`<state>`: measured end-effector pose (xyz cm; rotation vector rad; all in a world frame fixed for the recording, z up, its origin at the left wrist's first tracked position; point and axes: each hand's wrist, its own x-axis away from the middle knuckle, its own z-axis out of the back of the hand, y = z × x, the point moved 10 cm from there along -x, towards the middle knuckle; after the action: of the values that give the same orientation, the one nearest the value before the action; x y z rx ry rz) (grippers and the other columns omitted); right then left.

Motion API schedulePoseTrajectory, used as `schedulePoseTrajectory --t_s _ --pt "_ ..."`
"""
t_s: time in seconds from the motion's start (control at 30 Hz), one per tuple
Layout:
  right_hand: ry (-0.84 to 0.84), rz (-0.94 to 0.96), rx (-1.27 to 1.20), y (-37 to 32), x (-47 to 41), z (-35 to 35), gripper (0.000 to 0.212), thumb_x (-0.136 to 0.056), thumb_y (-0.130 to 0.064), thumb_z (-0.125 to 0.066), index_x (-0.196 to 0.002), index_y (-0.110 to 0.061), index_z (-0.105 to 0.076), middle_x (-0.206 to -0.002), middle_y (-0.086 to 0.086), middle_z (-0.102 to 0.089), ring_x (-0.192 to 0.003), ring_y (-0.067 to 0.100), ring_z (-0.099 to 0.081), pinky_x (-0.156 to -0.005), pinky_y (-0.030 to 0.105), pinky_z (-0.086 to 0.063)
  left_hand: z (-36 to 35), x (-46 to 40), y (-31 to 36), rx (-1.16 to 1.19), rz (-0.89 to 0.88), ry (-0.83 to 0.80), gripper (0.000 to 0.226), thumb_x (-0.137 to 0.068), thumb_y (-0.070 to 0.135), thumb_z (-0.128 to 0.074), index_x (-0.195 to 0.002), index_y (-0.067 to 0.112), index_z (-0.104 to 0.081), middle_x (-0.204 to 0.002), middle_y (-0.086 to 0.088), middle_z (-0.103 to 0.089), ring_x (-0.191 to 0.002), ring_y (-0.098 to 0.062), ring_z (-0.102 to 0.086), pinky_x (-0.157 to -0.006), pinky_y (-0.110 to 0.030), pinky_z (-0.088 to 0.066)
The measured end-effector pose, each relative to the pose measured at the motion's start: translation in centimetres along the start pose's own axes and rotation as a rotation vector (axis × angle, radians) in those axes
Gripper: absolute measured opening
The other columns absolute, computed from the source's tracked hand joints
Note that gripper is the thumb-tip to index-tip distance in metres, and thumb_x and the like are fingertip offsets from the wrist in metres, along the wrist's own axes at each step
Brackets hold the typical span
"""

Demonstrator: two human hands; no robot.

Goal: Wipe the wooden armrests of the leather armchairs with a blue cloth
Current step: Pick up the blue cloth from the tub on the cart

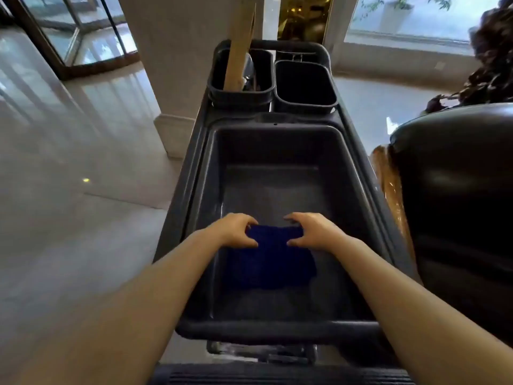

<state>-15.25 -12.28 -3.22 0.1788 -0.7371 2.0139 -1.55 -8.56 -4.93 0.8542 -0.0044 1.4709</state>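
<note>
A blue cloth [270, 258] hangs inside the large dark tub [211, 190] of a cleaning cart. My left hand [236, 230] pinches its upper left corner and my right hand [311, 230] pinches its upper right corner, with the top edge stretched between them. A dark leather armchair [455, 190] stands just right of the cart. Its wooden armrest [388, 179] shows as a glossy brown strip between the chair and the cart.
At the cart's far end sit two small black bins [305, 84], the left one holding a wooden handle [240, 48]. A white pillar [172, 79] rises beyond the cart on the left. Pale marble floor [69, 162] spreads left; glass doors and a dark plant are at the back.
</note>
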Motion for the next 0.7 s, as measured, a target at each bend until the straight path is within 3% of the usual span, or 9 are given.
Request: schedulePoseTrajectory --t_s 0.13,0.3,0.4,0.47,0.57,0.7 --pt "-0.011 -0.048 0.038 1.5 -0.8 -2.8 0.063 -0.078 -0.035 -0.068 -0.134 -0.024 -0.042 -0.135 0.004 -0.052 -0.121 0.023 -0.048 -0.095 0.039 -0.045 -2.8 -1.1 -1.3 -0.007 0.038 0.017 0.066 -0.076 0.032 -0.067 -0.135 0.019 -0.041 -0.135 -0.006 -0.051 -0.118 -0.020 -0.051 -0.099 -0.035 -0.043" --pt "0.009 -0.039 0.064 2.8 -2.6 -5.6 0.064 -0.079 -0.031 -0.068 -0.136 -0.023 -0.040 -0.146 0.002 -0.039 -0.133 0.022 -0.032 -0.104 0.040 -0.035 -5.7 -2.6 -2.8 -0.039 0.067 0.075 0.070 -0.078 0.026 -0.068 -0.138 0.016 -0.035 -0.145 -0.005 -0.037 -0.131 -0.023 -0.035 -0.106 -0.038 -0.035" --pt "0.027 -0.072 0.052 4.0 -3.1 -7.1 0.065 -0.079 -0.027 -0.068 -0.137 -0.020 -0.039 -0.149 0.002 -0.033 -0.137 0.023 -0.022 -0.108 0.041 -0.029 -6.3 -2.7 -3.3 -0.037 0.077 0.167 0.067 -0.079 0.024 -0.066 -0.138 0.016 -0.036 -0.140 -0.003 -0.036 -0.130 -0.022 -0.030 -0.105 -0.036 -0.035" --pt "0.109 -0.074 0.029 4.3 -3.0 -7.1 0.060 -0.079 -0.022 -0.069 -0.133 -0.017 -0.045 -0.144 0.003 -0.041 -0.134 0.024 -0.027 -0.105 0.038 -0.032 -5.9 -2.5 -3.5 -0.020 0.074 0.248 0.060 -0.080 0.019 -0.066 -0.134 0.017 -0.042 -0.135 -0.002 -0.042 -0.125 -0.021 -0.034 -0.102 -0.035 -0.036" --pt "0.225 -0.050 0.005 4.0 -2.8 -6.6 0.042 -0.078 -0.013 -0.068 -0.118 -0.013 -0.059 -0.122 0.007 -0.059 -0.116 0.026 -0.043 -0.089 0.033 -0.042 -5.1 -1.9 -3.7 -0.055 0.079 0.375 0.043 -0.079 0.015 -0.065 -0.120 0.020 -0.054 -0.124 0.001 -0.052 -0.117 -0.020 -0.043 -0.085 -0.030 -0.040" --pt "0.203 -0.098 -0.112 4.6 -2.5 -6.3 0.021 -0.078 -0.009 -0.066 -0.098 -0.012 -0.069 -0.102 0.009 -0.067 -0.098 0.026 -0.058 -0.081 0.033 -0.047 -4.6 -1.4 -4.7 0.008 0.157 0.389 0.018 -0.078 0.013 -0.066 -0.093 0.021 -0.064 -0.108 0.003 -0.063 -0.101 -0.018 -0.056 -0.074 -0.027 -0.041"
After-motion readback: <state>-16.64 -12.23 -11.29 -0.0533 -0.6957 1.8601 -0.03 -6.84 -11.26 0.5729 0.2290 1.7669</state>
